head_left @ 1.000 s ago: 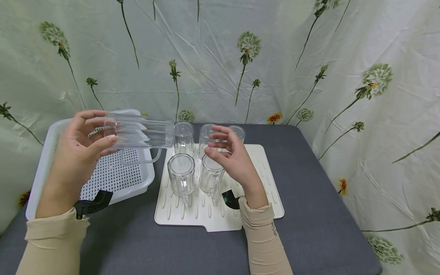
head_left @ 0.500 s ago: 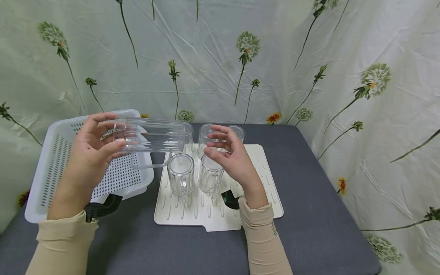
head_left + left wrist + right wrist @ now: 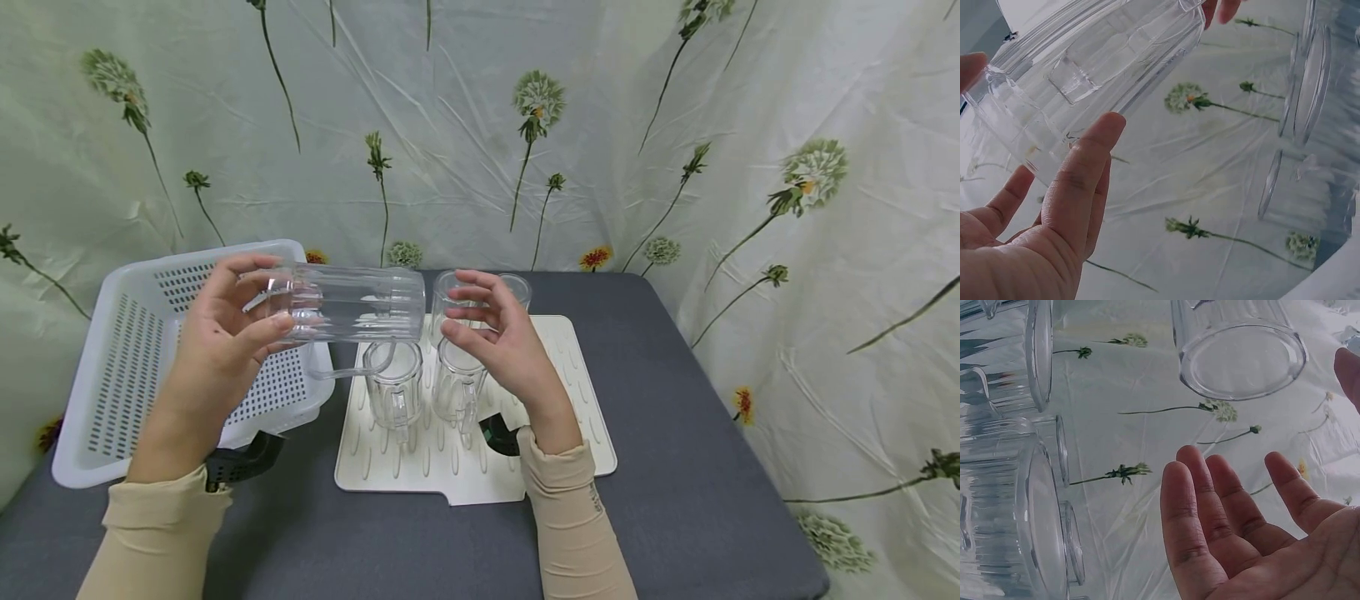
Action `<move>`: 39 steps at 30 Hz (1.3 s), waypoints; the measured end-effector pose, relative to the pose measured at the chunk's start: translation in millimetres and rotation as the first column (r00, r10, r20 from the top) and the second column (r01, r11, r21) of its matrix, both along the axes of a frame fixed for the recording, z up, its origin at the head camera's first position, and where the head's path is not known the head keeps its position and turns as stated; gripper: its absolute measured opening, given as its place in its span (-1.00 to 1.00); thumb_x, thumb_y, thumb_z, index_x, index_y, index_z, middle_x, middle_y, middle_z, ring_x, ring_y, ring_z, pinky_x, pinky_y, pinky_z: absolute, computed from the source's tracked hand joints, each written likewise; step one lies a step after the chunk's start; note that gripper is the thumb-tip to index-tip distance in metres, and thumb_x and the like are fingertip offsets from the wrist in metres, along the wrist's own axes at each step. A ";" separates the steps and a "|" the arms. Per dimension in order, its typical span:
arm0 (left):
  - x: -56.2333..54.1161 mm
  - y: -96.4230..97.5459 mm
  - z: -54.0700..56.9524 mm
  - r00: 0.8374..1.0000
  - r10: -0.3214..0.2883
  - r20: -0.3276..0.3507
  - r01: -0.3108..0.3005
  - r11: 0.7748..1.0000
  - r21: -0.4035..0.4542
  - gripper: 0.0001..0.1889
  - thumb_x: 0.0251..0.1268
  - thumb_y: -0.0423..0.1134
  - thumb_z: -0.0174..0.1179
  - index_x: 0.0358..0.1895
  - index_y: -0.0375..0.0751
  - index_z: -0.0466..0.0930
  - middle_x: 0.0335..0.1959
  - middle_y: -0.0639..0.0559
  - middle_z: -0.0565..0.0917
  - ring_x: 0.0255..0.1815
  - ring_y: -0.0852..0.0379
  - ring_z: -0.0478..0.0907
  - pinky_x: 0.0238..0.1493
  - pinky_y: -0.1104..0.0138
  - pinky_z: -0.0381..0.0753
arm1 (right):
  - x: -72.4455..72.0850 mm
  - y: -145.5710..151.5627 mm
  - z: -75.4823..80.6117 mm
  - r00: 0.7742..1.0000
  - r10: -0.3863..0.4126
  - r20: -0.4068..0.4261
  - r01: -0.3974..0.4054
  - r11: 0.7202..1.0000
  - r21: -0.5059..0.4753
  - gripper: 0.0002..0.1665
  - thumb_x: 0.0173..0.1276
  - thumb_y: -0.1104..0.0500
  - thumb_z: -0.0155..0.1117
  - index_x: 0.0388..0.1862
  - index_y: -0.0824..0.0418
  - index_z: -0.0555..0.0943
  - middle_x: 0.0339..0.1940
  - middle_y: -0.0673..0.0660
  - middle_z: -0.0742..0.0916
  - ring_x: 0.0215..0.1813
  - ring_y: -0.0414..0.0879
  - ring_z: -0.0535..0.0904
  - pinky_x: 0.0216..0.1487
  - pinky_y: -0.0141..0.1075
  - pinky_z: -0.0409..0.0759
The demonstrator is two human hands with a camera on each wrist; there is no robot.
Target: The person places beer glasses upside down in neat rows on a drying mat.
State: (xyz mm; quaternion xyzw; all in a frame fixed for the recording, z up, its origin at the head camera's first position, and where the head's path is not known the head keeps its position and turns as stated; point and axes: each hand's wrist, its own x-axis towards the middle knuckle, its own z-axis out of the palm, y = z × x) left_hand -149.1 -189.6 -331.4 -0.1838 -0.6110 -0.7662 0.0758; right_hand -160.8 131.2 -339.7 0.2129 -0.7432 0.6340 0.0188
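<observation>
My left hand (image 3: 232, 333) holds a clear glass mug (image 3: 348, 304) by its left end, thumb in front and fingers behind. The mug lies sideways in the air, its handle (image 3: 348, 372) hanging below. In the left wrist view, the fingers (image 3: 1079, 181) wrap the ribbed glass (image 3: 1085, 75). My right hand (image 3: 510, 350) hovers over the mat with fingers spread and nothing in them, a short gap from the mug's right end. Beneath the hands, clear mugs (image 3: 394, 392) (image 3: 456, 392) stand in the front row; behind, another mug (image 3: 517, 287) shows partly past the right hand.
A pale drying mat (image 3: 480, 483) with raised ridges lies under the standing mugs on the dark grey table (image 3: 697, 467). At the left sits a white perforated basket (image 3: 75, 408), partly behind my left arm. A flowered curtain (image 3: 450, 100) hangs behind and to the right.
My left hand has carried the sideways mug to the right and slightly down, from over the basket to over the mat's left part. The right hand stays nearly still.
</observation>
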 end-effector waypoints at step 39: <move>-4.5 64.6 -19.5 0.997 -0.073 -0.007 0.073 0.994 0.078 -0.40 0.31 -0.59 0.09 0.36 0.01 0.44 0.25 -0.08 0.54 0.20 0.06 0.65 0.04 0.32 0.84 | 5.6 11.6 -2.7 0.995 0.093 0.042 -0.084 0.980 -0.182 -0.04 0.40 -0.08 0.55 0.67 0.00 0.33 0.45 0.22 0.53 0.36 0.10 0.66 0.21 -0.25 0.75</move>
